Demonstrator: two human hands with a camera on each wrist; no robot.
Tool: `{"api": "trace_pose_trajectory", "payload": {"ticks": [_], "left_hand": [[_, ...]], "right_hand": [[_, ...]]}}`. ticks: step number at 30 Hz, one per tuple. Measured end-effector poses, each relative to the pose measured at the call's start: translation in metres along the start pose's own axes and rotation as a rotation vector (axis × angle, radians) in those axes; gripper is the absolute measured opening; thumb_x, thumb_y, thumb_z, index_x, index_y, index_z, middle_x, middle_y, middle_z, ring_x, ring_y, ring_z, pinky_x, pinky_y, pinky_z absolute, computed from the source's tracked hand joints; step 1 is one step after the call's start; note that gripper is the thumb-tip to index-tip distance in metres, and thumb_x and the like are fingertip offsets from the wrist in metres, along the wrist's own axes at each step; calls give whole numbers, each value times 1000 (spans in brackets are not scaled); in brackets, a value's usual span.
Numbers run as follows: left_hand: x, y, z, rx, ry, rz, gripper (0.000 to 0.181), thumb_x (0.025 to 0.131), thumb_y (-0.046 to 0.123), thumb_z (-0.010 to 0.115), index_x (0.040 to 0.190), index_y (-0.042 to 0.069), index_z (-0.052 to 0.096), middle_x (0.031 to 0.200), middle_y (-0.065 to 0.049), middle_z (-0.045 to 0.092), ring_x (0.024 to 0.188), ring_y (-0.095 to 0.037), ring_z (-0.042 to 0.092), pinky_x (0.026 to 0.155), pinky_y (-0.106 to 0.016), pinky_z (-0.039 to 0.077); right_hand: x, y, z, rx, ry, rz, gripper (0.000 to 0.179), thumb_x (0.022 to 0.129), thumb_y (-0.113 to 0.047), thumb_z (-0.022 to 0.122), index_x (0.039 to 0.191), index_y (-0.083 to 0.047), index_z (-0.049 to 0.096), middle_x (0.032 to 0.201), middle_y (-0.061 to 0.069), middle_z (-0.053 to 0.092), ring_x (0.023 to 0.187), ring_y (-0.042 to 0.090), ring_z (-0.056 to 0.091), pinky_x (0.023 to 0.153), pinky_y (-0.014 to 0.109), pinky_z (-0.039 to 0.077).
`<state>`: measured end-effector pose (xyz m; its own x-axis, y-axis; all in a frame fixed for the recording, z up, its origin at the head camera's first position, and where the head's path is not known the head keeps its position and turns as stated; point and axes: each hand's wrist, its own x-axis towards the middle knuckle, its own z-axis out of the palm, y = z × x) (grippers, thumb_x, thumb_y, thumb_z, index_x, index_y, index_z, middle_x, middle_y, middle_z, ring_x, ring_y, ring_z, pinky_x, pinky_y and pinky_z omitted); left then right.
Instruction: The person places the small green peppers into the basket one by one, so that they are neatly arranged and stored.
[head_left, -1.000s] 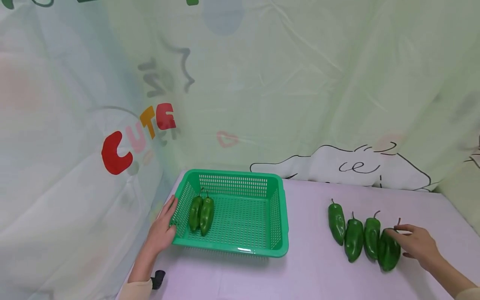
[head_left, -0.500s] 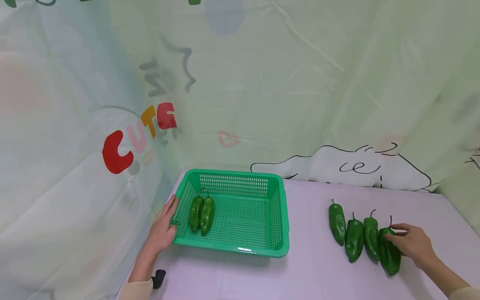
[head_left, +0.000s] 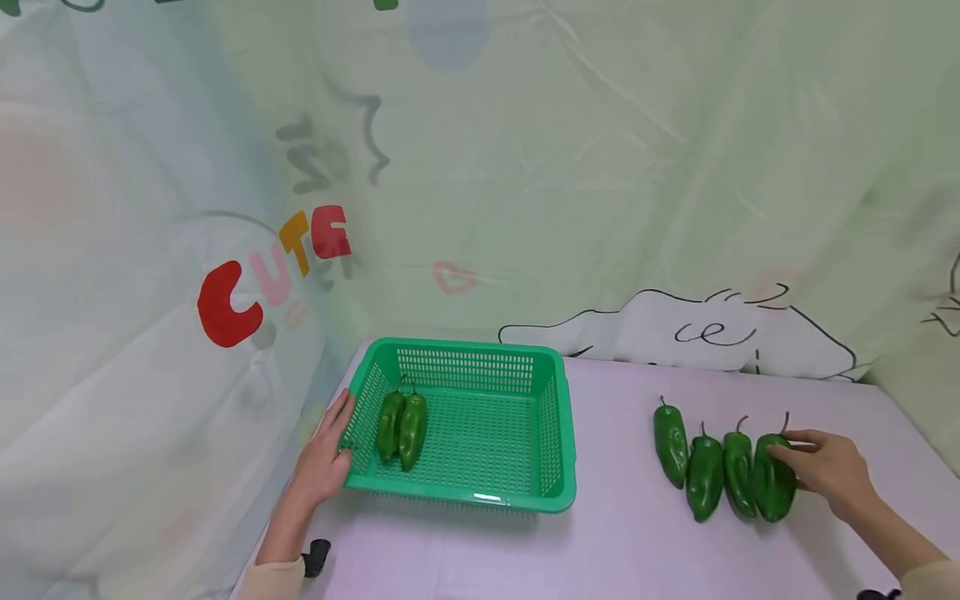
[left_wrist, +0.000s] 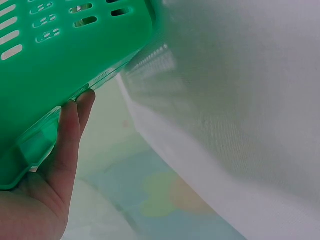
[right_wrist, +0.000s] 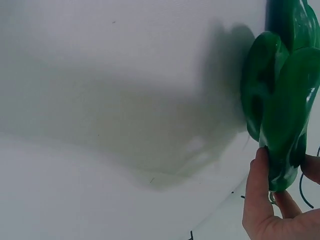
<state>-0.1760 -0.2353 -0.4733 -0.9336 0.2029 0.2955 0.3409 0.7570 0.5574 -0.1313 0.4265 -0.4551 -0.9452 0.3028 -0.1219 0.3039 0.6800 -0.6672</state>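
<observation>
In the head view, my right hand (head_left: 836, 475) pinches a glossy green chili pepper (head_left: 774, 492) near its stem end, at the right end of a row. The right wrist view shows that pepper (right_wrist: 289, 107) between thumb and fingers, overlapping a neighbouring pepper (right_wrist: 254, 92). To its left lie three more green peppers (head_left: 705, 479) on the table. My left hand (head_left: 322, 458) rests on the left rim of a green plastic basket (head_left: 498, 500), fingers straight along it; the left wrist view shows its fingertips touching the rim. Two green peppers (head_left: 412, 433) lie side by side inside the basket.
The table has a pale pinkish cover (head_left: 615, 533). Printed fabric (head_left: 525, 183) hangs behind it and along the left side, close to my left arm. A small black object (head_left: 317, 557) shows beside my left wrist.
My right hand has taken hold of the rightmost pepper, shifted it and raised it slightly in the view, close against its neighbour. The left hand and basket stay put.
</observation>
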Motion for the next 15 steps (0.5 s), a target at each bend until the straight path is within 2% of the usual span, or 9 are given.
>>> {"api": "trace_pose_trajectory", "payload": {"ticks": [4,6,9,10,13,15], "left_hand": [[0,2,-1,-2,-7,-6,78,76,-11,41,153,-5,27,160,-21,23,144,-43,24,105,-65,29],[0,2,-2,1,-9,-5,78,76,-10,41,152,-5,27,160,-21,23,144,-43,24,106,-65,27],[0,2,-2,3,-10,-2,77,77,-10,41,152,-6,27,160,-21,23,143,-44,24,107,-66,25],[0,2,-2,3,-10,0,77,77,-10,41,152,-6,28,159,-21,23,143,-44,24,106,-66,25],[-1,0,-1,2,-9,2,77,77,-10,41,153,-6,27,160,-21,22,144,-44,24,106,-66,25],[0,-1,0,3,-9,2,78,77,-10,41,153,-5,26,160,-21,22,144,-43,24,106,-65,26]], "right_hand": [[1,-6,-2,60,1,16,64,94,-22,63,129,27,42,120,48,48,76,27,69,63,35,57],[2,-10,-5,114,-7,24,64,95,-22,61,131,27,40,116,47,51,73,18,69,65,35,58],[2,-22,-11,180,-17,40,65,98,-22,58,134,27,35,119,46,49,70,6,65,67,36,58],[2,-27,-14,196,-16,44,66,98,-23,57,135,27,35,114,44,53,69,3,63,68,36,58],[2,-43,-24,229,-9,39,66,98,-24,57,136,25,34,94,26,62,68,-2,60,68,34,58],[3,-53,-30,244,1,20,66,98,-25,57,136,24,35,86,2,61,68,-2,59,67,34,58]]}}
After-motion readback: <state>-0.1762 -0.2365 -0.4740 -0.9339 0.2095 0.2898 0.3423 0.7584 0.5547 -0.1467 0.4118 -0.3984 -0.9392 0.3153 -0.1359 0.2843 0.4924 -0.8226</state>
